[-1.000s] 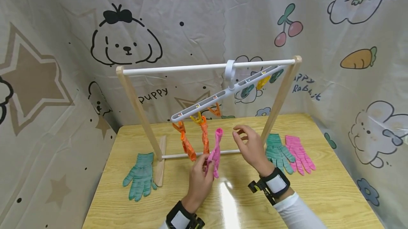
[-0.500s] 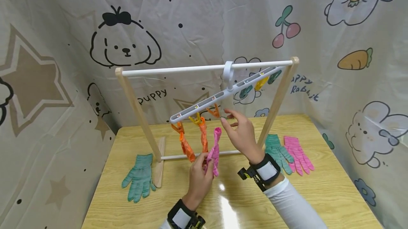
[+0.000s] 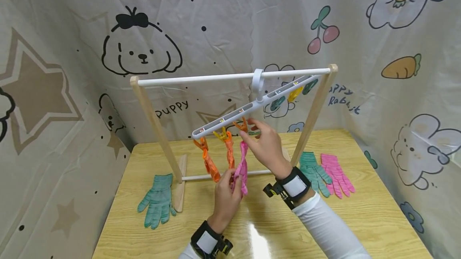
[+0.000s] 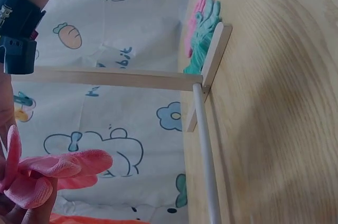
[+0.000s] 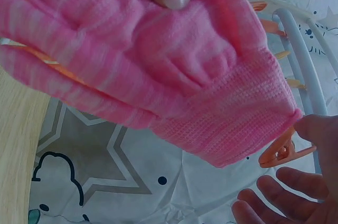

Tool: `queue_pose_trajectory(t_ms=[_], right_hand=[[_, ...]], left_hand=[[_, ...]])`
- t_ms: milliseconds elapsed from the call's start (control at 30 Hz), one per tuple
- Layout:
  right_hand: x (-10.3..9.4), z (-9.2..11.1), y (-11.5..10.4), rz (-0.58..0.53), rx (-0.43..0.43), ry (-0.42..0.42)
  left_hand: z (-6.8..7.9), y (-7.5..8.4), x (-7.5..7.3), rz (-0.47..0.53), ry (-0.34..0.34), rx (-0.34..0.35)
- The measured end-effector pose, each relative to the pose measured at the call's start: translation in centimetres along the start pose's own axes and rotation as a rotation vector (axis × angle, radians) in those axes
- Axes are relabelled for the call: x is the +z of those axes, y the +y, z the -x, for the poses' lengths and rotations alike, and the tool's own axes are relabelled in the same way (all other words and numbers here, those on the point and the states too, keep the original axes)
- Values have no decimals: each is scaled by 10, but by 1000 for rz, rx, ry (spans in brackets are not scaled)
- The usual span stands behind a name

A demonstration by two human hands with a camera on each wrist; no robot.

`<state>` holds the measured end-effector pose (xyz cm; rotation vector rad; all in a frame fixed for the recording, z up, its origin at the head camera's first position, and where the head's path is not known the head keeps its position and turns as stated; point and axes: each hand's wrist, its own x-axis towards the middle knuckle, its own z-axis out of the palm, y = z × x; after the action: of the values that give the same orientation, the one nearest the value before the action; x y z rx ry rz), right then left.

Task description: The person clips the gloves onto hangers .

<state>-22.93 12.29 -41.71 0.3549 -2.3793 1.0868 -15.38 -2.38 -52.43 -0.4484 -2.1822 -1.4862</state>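
Observation:
In the head view my left hand [image 3: 226, 201] holds a pink knit glove [image 3: 241, 171] upright, pinching it around the middle. The glove's ribbed cuff [image 5: 232, 118] fills much of the right wrist view. My right hand [image 3: 266, 147] is raised beside the cuff, close to an orange clothespin [image 3: 241, 124] under the grey hanger bar [image 3: 230, 119]. In the right wrist view, the thumb [image 5: 317, 129] is at the cuff's corner near that orange clothespin [image 5: 285, 152], fingers spread below it. Two orange gloves hang to the left, one from a yellow clothespin [image 3: 221, 134], one from an orange clothespin [image 3: 201, 144].
The hanger's hook [image 3: 257, 85] sits on the white rod [image 3: 201, 78] of a wooden stand [image 3: 313, 119]. Yellow and green clothespins [image 3: 309, 87] hang at the far right. On the table lie green gloves [image 3: 158, 201] at left and right, and a pink glove [image 3: 336, 175].
My right hand has moved left and up to the orange clothespin and the glove's cuff. The left hand has raised the pink glove slightly, bringing its cuff close to the clothespin.

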Motion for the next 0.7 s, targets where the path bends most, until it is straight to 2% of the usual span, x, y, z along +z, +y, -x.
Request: queue_pose_trajectory(t_ms=[700], right_hand=[[6,-14,-6,60,-37,28]], left_hand=[[-8,3,3,-9,28,-4]])
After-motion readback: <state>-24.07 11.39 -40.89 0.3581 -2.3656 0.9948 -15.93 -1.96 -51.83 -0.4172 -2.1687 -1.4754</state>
